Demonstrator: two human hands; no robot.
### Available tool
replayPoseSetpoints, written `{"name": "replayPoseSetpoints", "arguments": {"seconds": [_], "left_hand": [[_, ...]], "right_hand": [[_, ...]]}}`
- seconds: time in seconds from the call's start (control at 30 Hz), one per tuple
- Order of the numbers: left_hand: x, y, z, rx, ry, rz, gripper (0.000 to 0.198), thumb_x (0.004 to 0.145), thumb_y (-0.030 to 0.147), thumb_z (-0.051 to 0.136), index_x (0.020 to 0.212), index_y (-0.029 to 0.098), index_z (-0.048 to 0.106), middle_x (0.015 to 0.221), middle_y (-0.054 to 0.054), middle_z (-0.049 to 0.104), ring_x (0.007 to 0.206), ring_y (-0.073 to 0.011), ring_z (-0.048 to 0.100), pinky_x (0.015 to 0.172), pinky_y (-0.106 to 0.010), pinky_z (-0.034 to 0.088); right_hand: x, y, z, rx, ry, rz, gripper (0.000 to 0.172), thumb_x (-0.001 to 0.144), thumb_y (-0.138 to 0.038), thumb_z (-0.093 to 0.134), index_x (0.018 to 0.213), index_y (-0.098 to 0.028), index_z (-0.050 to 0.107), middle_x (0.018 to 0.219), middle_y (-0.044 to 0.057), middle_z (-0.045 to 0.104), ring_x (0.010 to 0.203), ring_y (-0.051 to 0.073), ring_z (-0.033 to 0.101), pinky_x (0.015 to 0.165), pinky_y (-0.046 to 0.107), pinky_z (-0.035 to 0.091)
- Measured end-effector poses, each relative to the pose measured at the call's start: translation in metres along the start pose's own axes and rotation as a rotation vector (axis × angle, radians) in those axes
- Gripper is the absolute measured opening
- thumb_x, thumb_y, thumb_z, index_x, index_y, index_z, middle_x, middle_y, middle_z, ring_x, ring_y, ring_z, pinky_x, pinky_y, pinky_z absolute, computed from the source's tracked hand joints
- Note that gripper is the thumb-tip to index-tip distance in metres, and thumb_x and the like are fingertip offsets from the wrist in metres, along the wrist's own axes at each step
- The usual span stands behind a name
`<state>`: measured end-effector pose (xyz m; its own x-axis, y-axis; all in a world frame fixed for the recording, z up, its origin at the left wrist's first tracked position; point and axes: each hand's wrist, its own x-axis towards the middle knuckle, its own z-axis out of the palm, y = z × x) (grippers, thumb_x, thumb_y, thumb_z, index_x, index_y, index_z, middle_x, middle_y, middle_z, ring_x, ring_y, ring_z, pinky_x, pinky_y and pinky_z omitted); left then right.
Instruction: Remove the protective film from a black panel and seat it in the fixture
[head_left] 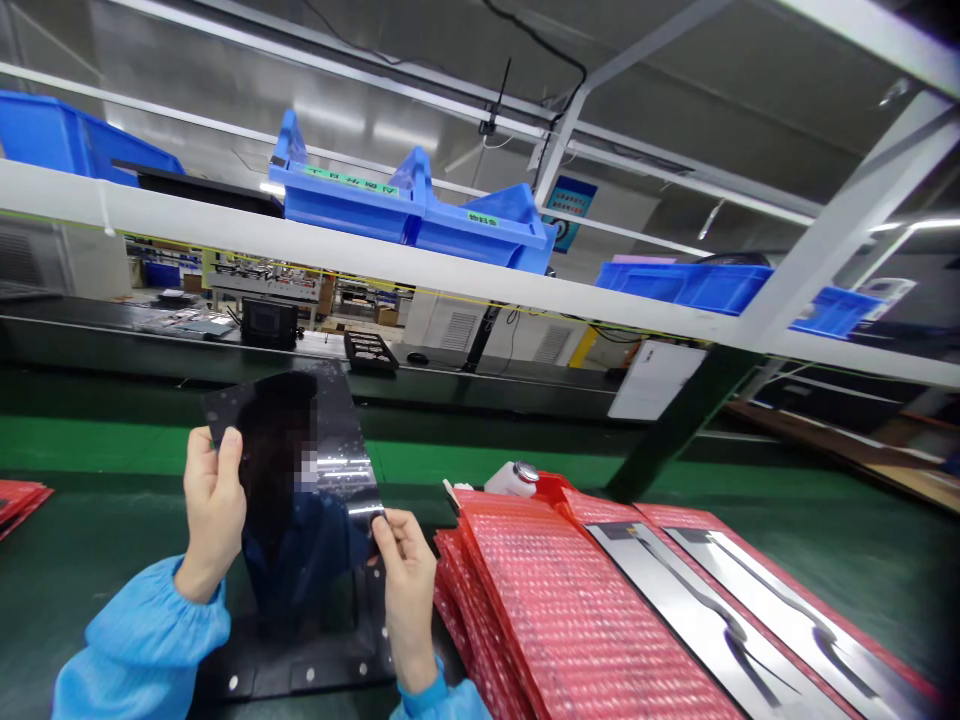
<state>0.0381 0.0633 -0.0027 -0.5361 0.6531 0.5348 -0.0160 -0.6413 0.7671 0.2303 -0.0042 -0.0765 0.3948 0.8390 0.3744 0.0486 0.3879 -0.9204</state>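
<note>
Left hand [214, 505] and right hand [409, 570] got fingers pinching a black panel [300, 515], two silver panels [682, 600] already down, lower right.

A dark green bench [71, 545] carries stacked red bubble-wrap bags [566, 600] and a black, silver-dotted board [277, 678].

- I'd call this a factory workshop, most likely for assembling flat parts.
- Above the green bench [420, 455] I see a white shelf [465, 272] carrying blue bins [352, 205], some with green labels [482, 219].
- On the right I have red bubble bags [555, 590] piled up, with silvery panels [697, 590] on them; a glossy black sheet [296, 520] is held up over the bench.
- Past that, I make out a counter [525, 388] with a black tray [370, 351], and machinery [266, 278] deeper in the hall.
- Metal beams [652, 165] run overhead.
</note>
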Motion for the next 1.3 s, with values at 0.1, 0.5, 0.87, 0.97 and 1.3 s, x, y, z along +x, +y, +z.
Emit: {"name": "replayPoseSetpoints", "arguments": {"seconds": [0.1, 0.5, 0.87, 0.97, 1.3], "left_hand": [[-0.003, 0.001, 0.001, 0.015, -0.033, 0.002, 0.028, 0.089, 0.048, 0.057, 0.091, 0.02, 0.055, 0.077, 0.003, 0.052, 0.073, -0.0132, 0.047, 0.071, -0.026, 0.039], [-0.032, 0.016, 0.01, 0.091, -0.149, 0.018, 0.026, 0.093, 0.046, 0.05, 0.091, 0.02, 0.052, 0.08, 0.002, 0.052, 0.074, -0.0145, 0.05, 0.07, -0.028, 0.04], [-0.045, 0.026, 0.013, 0.148, -0.221, 0.036, 0.023, 0.095, 0.043, 0.048, 0.093, 0.02, 0.051, 0.082, 0.001, 0.052, 0.075, -0.0151, 0.051, 0.072, -0.028, 0.041], [-0.046, 0.023, 0.013, 0.149, -0.232, 0.044, 0.021, 0.096, 0.041, 0.047, 0.092, 0.02, 0.051, 0.081, 0.001, 0.051, 0.074, -0.0146, 0.049, 0.072, -0.028, 0.041], [-0.051, 0.022, 0.013, 0.191, -0.237, 0.098, 0.019, 0.095, 0.039, 0.047, 0.091, 0.021, 0.051, 0.078, 0.003, 0.048, 0.07, -0.0137, 0.047, 0.069, -0.026, 0.037]], "right_hand": [[0.002, 0.005, -0.004, -0.012, 0.068, -0.012, 0.029, 0.091, -0.045, 0.058, 0.079, -0.018, 0.059, 0.072, -0.001, 0.054, 0.066, 0.013, 0.05, 0.058, 0.023, 0.043], [-0.004, -0.003, 0.008, -0.311, 0.1, -0.186, 0.081, 0.063, -0.044, 0.086, 0.129, -0.021, 0.044, 0.126, 0.012, 0.054, 0.117, 0.03, 0.051, 0.098, 0.043, 0.042], [0.005, -0.002, 0.0, -0.193, 0.203, -0.139, 0.024, 0.093, -0.044, 0.054, 0.095, -0.021, 0.052, 0.086, 0.001, 0.061, 0.08, 0.017, 0.059, 0.074, 0.029, 0.046], [0.005, -0.002, -0.003, -0.197, 0.205, -0.145, 0.025, 0.098, -0.045, 0.045, 0.094, -0.021, 0.052, 0.083, 0.001, 0.059, 0.074, 0.016, 0.057, 0.07, 0.028, 0.046], [0.0, -0.004, 0.01, -0.171, 0.146, -0.115, 0.06, 0.074, -0.041, 0.078, 0.122, -0.021, 0.048, 0.117, 0.007, 0.06, 0.108, 0.024, 0.058, 0.094, 0.037, 0.046]]}}
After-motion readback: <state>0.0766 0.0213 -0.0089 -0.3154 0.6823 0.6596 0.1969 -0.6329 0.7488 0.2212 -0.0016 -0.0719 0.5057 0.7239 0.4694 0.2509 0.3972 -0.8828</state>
